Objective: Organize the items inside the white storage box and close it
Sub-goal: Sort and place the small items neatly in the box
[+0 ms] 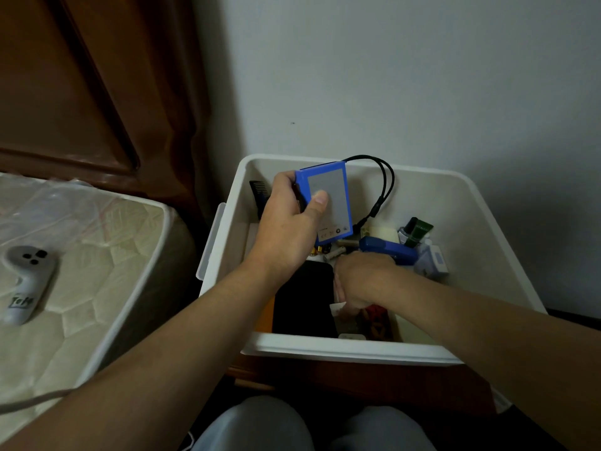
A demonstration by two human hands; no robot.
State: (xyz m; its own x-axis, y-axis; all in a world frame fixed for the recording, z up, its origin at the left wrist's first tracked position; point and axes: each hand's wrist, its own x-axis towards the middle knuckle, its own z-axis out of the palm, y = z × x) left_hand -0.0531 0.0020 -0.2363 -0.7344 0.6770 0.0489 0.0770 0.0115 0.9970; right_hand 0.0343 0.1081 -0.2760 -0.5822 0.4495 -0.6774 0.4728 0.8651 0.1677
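The white storage box (471,203) stands open in front of me with no lid on it. My left hand (289,222) grips a blue-edged grey power bank (331,196) above the box's left half; its black looped cord (383,187) hangs off the top. My right hand (361,281) reaches down into the box's middle with its fingers curled among the items; what they hold is hidden. Inside lie a black flat item (305,297), a blue stapler (387,250), several batteries (335,252), a black comb (260,193) and a dark green tube (419,231).
The box sits on a brown wooden surface (357,375) against a grey wall. A mattress (97,255) lies to the left with a white controller (27,281) on it. A wooden headboard (81,92) rises behind. My knees (309,428) show at the bottom.
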